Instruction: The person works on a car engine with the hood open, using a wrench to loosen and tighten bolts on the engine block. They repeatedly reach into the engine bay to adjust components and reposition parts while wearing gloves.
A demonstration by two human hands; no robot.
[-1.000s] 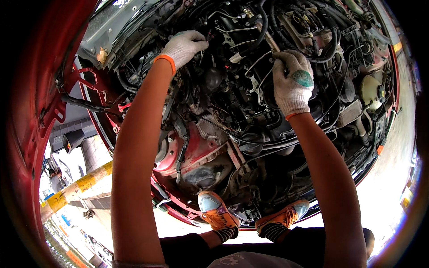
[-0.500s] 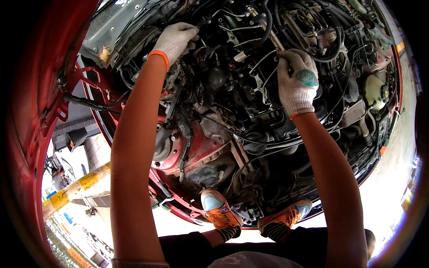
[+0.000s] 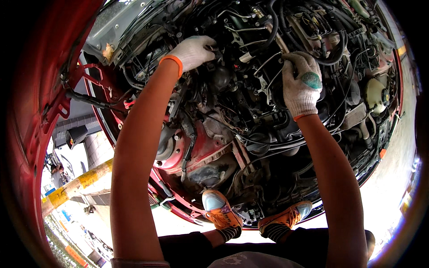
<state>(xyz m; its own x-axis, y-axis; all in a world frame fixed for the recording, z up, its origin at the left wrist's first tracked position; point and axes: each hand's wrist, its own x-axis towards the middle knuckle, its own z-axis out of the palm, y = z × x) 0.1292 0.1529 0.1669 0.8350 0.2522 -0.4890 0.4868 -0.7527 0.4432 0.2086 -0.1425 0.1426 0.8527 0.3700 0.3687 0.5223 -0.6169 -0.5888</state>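
Observation:
My left hand (image 3: 194, 52), in a white knit glove with an orange cuff, is over the left part of a car's engine (image 3: 250, 89). Its fingers are bent but apart, and I see nothing between them. Below its fingertips sits a round black cap (image 3: 219, 78). On the right, my right hand (image 3: 303, 85), gloved alike with a green patch on its back, is curled closed beside the lower end of a metal tube (image 3: 278, 38). Whatever its fingertips grip is hidden. Thin bent metal pipes (image 3: 268, 62) lie just left of it.
Black hoses (image 3: 330, 58) and wiring run across the right side. A pale reservoir (image 3: 376, 95) stands at far right. The red raised panel (image 3: 33, 134) rises at left. My orange shoes (image 3: 222, 216) are at the bay's near edge. Beyond lies a yellow-and-white pole (image 3: 80, 185).
My left hand has moved right and slightly nearer, and its fingers look farther apart. The right hand stays by the metal tube. The whole view has shifted slightly.

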